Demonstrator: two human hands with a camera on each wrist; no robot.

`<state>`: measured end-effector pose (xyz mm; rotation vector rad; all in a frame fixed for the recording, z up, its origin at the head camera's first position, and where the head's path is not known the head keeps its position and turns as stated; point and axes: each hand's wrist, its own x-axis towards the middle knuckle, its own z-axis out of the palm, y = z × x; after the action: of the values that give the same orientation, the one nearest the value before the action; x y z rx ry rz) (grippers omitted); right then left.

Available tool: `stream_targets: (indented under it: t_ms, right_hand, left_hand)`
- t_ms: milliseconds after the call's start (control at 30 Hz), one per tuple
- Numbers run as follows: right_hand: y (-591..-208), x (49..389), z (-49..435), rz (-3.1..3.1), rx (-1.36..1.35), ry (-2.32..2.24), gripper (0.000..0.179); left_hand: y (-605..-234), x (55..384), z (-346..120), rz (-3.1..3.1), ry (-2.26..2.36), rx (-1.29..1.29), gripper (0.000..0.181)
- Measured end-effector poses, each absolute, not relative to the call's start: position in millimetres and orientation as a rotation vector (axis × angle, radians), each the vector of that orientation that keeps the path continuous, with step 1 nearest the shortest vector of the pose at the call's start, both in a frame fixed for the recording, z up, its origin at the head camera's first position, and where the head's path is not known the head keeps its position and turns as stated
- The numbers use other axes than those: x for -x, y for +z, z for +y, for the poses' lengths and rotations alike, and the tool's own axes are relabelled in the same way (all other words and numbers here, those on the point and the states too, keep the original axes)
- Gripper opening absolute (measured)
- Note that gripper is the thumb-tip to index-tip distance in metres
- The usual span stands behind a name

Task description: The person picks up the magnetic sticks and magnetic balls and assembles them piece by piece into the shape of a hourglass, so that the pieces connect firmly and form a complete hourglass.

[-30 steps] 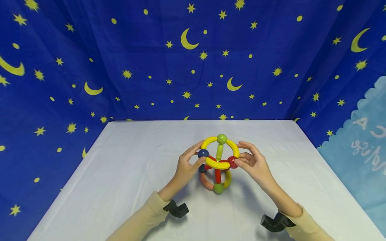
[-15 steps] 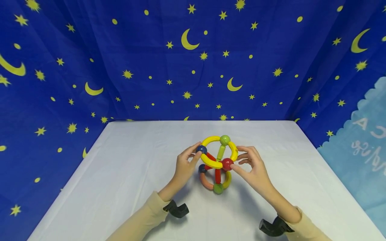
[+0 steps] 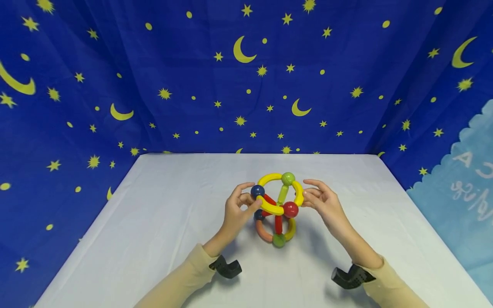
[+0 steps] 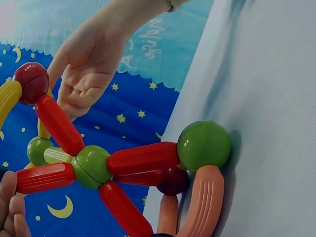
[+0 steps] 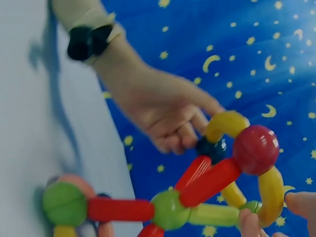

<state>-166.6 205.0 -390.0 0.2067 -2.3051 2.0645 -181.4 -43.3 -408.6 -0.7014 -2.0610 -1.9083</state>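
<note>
A stick-and-ball building toy stands on the white table in the head view. Its tilted upper ring has yellow curved rods, a blue ball (image 3: 257,191), a light green ball (image 3: 288,179) and a red ball (image 3: 290,209). Red straight rods meet at a central green ball (image 4: 92,167). Below, a darker green ball (image 3: 279,240) and a salmon curved rod (image 4: 203,202) form the base. My left hand (image 3: 239,212) holds the ring at the blue ball, its thumb on the front yellow rod. My right hand (image 3: 327,207) pinches the right yellow curved rod (image 5: 271,197) between thumb and fingers.
White cloth covers the table (image 3: 185,188). A blue curtain (image 3: 200,77) with yellow stars and moons hangs behind and at the sides. Light blue fabric (image 3: 462,184) with white lettering hangs at the right. Black wrist devices (image 3: 226,267) sit on both sleeves.
The upper ring has turned slightly, with the red ball shifting left. My right thumb has moved from the red ball to the yellow rod; my left thumb has slid down onto the front yellow rod.
</note>
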Motion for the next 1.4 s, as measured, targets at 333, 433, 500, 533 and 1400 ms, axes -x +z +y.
stream_targets:
  t_ms: [333, 433, 500, 533, 1400]
  right_hand:
    - [-375, 169, 203, -2.136, -0.155, 2.576, 0.063]
    - [-375, 167, 203, -2.099, -0.218, 2.671, 0.068]
    - [-376, 165, 203, -2.091, -0.257, 2.707, 0.069]
    - [-377, 164, 203, -2.094, -0.27, 2.716, 0.07]
    - [-384, 178, 201, -2.156, -0.25, 2.68, 0.069]
  left_hand:
    - [-428, 198, -41, -2.031, -1.968, 0.649, 0.04]
    - [-429, 198, -40, -2.028, -1.981, 0.667, 0.041]
    - [-430, 198, -41, -2.054, -1.974, 0.696, 0.045]
    - [-431, 198, -41, -2.07, -1.969, 0.717, 0.047]
    - [-422, 195, -40, -2.246, -1.986, 0.653, 0.048]
